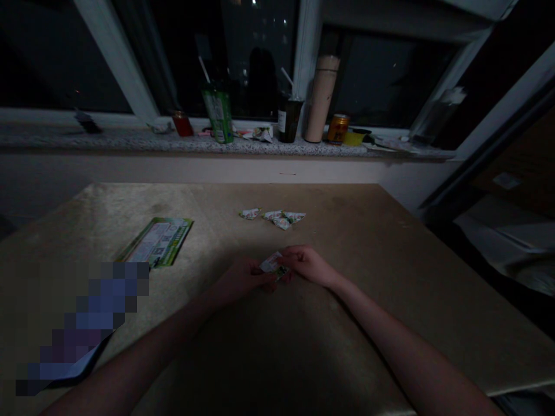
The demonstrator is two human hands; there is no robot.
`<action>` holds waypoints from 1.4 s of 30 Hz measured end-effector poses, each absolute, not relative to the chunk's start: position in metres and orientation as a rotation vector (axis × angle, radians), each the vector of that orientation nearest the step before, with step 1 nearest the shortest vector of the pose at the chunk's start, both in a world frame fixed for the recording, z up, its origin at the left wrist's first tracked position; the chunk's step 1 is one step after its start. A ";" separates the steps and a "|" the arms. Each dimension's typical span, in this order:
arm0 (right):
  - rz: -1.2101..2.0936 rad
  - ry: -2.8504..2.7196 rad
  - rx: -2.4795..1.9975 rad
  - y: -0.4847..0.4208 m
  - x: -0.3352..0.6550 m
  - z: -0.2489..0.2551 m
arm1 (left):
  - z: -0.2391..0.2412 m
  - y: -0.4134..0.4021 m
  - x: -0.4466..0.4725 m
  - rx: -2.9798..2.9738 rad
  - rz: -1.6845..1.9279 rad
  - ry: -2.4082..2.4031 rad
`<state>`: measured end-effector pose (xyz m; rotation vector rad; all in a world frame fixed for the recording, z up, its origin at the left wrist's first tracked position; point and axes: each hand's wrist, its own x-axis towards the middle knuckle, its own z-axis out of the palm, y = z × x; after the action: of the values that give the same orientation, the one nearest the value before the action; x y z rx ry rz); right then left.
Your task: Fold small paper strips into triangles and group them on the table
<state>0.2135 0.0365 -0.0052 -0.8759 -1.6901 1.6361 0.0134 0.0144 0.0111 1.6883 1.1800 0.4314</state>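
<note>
**A:** Ok, what's each hand up to here?

**B:** Left hand (243, 281) and right hand (309, 264) are meeting over the middle of the bench (368, 231). Both grips are closed, fingers pinching the same small wrapper (270, 262), white with some green, held between them.

**A:** Folded or flat?

**B:** Too dark and small to tell, tbh. Just past the hands, toward the window, there's a cluster of folded pieces (295, 216), with a single folded piece (250, 214) a bit to the left.

**A:** And the left side?

**B:** Green printed packet (176, 240) lying flat, well apart from the hands. Nearer the left forearm there's a flat dark-edged object (89, 361), mostly pixelated out.
</note>
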 end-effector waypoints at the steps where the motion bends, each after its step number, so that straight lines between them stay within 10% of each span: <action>1: 1.617 -1.702 -0.883 0.036 0.213 -0.004 | 0.011 0.014 0.013 1.686 0.428 1.170; 42: 1.818 -1.794 -0.916 0.030 0.213 -0.004 | 0.011 0.009 0.017 1.694 0.798 1.309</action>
<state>0.2131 0.0300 -0.0037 -0.9164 -1.7940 1.8175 0.0169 0.0092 0.0111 1.6941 1.3088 0.7975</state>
